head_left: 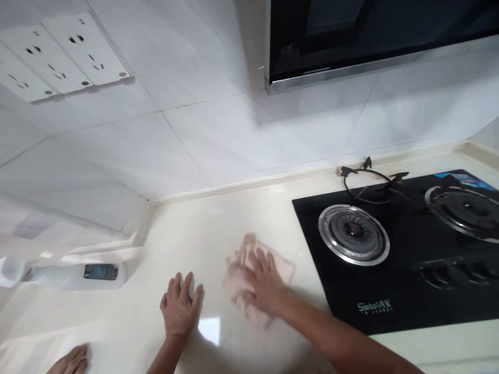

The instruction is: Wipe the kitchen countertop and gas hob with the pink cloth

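My right hand lies flat with fingers spread on a pale pink cloth, pressing it onto the cream countertop just left of the black glass gas hob. The hand and cloth are slightly smeared by motion. Beside it to the left, my left hand rests palm down on the bare counter with its fingers stretched out and nothing in it.
The hob's left burner is uncovered, and its black pan support lies behind it by the wall. A second burner sits at the right. Range hood above, wall sockets upper left, a white device at left. Another hand shows bottom left.
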### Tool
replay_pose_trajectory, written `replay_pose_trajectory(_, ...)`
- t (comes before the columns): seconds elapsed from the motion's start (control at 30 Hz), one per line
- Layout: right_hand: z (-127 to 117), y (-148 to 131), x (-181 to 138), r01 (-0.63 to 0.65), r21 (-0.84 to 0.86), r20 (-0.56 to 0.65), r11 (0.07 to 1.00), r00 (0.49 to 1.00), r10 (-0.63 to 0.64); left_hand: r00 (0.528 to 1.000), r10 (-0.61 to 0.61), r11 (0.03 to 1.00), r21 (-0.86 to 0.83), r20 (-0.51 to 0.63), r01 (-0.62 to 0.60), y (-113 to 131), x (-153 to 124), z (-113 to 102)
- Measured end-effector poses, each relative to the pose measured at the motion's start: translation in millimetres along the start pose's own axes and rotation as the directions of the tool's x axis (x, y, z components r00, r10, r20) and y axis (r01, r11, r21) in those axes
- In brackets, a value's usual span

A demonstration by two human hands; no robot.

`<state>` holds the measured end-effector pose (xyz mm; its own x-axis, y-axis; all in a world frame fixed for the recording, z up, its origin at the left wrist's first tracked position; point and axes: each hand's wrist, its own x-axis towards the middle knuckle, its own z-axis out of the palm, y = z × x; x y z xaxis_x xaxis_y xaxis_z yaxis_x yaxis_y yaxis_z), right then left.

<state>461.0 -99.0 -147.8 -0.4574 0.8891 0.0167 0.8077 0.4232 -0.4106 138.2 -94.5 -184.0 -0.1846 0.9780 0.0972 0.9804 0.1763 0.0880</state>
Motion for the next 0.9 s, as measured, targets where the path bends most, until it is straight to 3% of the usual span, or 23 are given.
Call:
replay_pose_trajectory(0.07,9.1,-16.3,-25.5,0.188,0.079,0.051,0.979,0.98,-0.193,1.0,0.001,1.0,0.005,-0.004,-0.001,-0.1,0.3,-0.2)
replay_pose_trajectory(0.13,14.0,-16.0,-40.7,0.364,0.174,0.098,0.915,0.918,-0.384,1.0,0.007,1.0,0.01,-0.01,-0.006,0.0,0.2,-0.7)
replay_pose_trajectory(0.2,9.8,1.6,-35.7,0.371,0.201,0.15,0.907,0.903,-0.403,1.0,0.012,1.0,0.009,-0.009,-0.012,0.2,-0.3,-1.0)
replay_pose_trajectory(0.23,4.0,15.7,-24.6,0.303,0.176,0.184,0.936,0.925,-0.334,1.0,0.013,1.0,0.006,-0.007,-0.013,0.2,-0.7,-1.1)
replay_pose_trajectory(0.3,-13.6,51.3,10.7,0.065,0.06,0.242,0.996,0.967,-0.077,1.0,0.012,1.0,-0.002,-0.007,-0.012,0.2,-1.2,-1.0)
replay_pose_trajectory(0.37,-34.8,91.4,53.7,-0.099,-0.011,0.197,0.995,0.975,0.099,1.0,0.006,1.0,-0.01,-0.012,-0.006,-0.4,-1.4,-0.5)
replay_pose_trajectory(0.5,-67.6,156.2,117.2,-0.363,-0.105,0.065,0.926,0.927,0.371,1.0,0.009,1.0,-0.019,-0.019,-0.009,-3.5,-0.9,2.2)
replay_pose_trajectory(0.6,-70.9,166.9,125.3,-0.435,-0.135,-0.008,0.89,0.899,0.438,0.999,0.023,1.0,-0.019,-0.034,-0.024,-5.9,-0.2,5.0)
replay_pose_trajectory(0.73,-48.5,131.0,81.3,-0.45,-0.15,-0.055,0.881,0.893,0.447,0.999,0.022,1.0,-0.02,-0.035,-0.023,-6.8,1.1,6.7)
replay_pose_trajectory(0.83,-20.5,91.0,14.5,-0.433,-0.146,-0.083,0.89,0.901,0.425,1.0,0.016,1.0,-0.02,-0.01,-0.016,-5.7,2.9,4.9)
replay_pose_trajectory(0.9,-0.8,67.0,-36.8,-0.377,-0.104,-0.168,0.92,0.919,0.357,1.0,0.009,1.0,-0.021,0.014,-0.009,-4.5,4.7,2.8)
